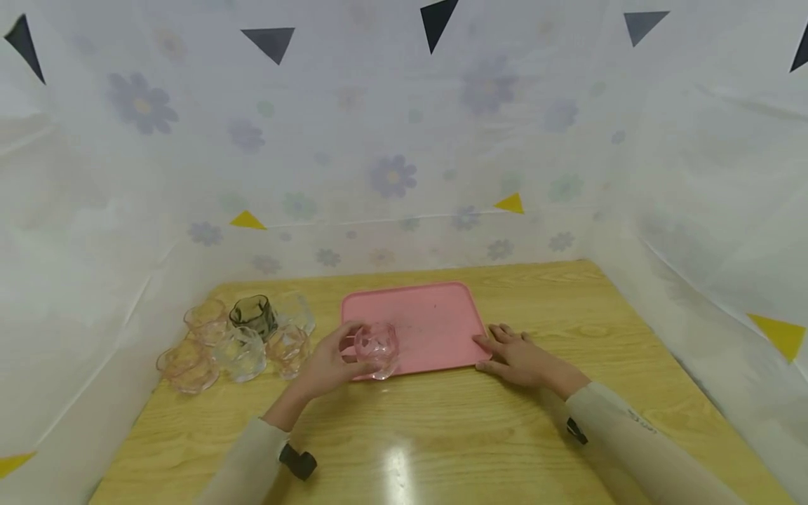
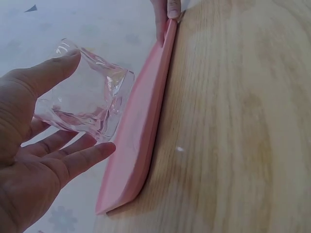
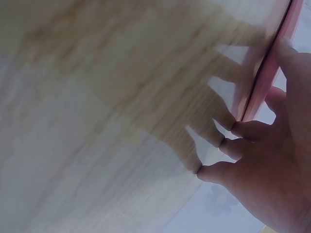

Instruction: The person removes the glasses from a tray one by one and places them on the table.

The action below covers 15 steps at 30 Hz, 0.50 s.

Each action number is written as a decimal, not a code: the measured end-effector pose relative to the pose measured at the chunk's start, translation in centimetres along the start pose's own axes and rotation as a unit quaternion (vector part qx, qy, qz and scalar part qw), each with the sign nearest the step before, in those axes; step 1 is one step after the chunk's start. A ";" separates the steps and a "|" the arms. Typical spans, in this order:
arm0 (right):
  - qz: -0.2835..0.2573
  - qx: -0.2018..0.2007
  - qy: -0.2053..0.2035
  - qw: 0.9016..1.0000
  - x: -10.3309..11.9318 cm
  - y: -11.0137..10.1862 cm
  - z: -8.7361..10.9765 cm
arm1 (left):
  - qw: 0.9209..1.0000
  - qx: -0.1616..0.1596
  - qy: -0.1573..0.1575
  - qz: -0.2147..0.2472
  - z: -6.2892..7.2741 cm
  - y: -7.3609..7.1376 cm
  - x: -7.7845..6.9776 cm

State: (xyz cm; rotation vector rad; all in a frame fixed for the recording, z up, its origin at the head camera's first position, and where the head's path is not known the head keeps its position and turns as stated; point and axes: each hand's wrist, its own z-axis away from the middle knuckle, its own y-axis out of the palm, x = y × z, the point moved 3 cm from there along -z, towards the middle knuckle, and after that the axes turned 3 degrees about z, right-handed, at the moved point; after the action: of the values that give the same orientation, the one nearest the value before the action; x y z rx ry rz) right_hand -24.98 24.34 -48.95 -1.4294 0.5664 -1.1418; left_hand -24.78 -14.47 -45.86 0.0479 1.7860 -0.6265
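Observation:
My left hand (image 1: 328,363) holds a clear, pink-tinted glass cup (image 1: 376,348) with a wavy rim over the near left part of a pink tray (image 1: 435,308). In the left wrist view the glass cup (image 2: 92,97) tilts, with the thumb on one side and the fingers spread along the other. My right hand (image 1: 520,359) rests at the tray's near right corner. Its thumb and index finger touch the rim, while the other fingertips (image 3: 209,172) stand on the wooden table beside it.
Several wavy glass cups stand grouped at the left: a dark grey one (image 1: 252,315), clear ones (image 1: 240,354) and peach-tinted ones (image 1: 188,365). The wooden table (image 1: 404,435) is bounded by white sheeting (image 1: 391,126) at the back and both sides.

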 end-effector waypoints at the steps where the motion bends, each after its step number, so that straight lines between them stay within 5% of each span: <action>1: -0.001 0.000 0.000 1.000 0.0 0.0 0.0 | 1.000 -0.003 -0.006 0.003 0.4 -0.2 0.2; 15: -0.002 -0.005 -0.004 1.000 -0.1 0.0 0.1 | 0.997 -0.029 -0.059 0.030 6.0 -2.9 1.3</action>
State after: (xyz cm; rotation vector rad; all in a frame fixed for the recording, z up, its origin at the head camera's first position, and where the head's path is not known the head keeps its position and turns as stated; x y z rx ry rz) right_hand -24.92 24.45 -48.93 -1.4433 0.5640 -1.1362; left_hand -20.96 -19.95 -46.96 0.0239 1.6807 -0.5245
